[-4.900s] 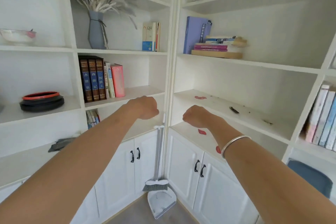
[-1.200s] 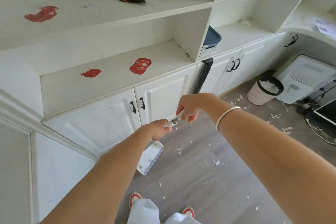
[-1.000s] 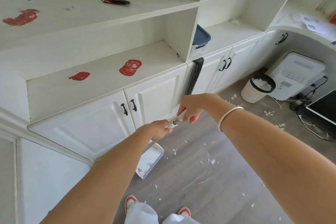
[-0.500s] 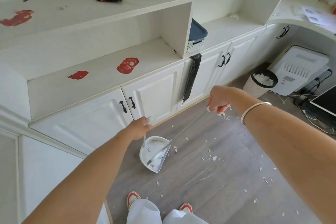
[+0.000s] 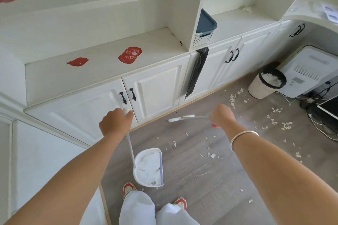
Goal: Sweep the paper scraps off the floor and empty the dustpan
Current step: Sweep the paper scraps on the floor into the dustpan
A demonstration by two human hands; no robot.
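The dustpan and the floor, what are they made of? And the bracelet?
The dustpan looks like smooth white plastic: a moulded, rounded shape with a faint sheen and a bluish front lip. The floor looks like grey wood-pattern planks, perhaps laminate: long seams and streaky grain show. The bracelet looks like polished silver-coloured metal: a thin, shiny band.

We see the dustpan [image 5: 149, 168] on the floor [image 5: 201, 173] before the cabinets [image 5: 153, 93], scraps [image 5: 210, 154] strewn to its right, and the bin [image 5: 263, 86] in the floor's far right corner beside them.
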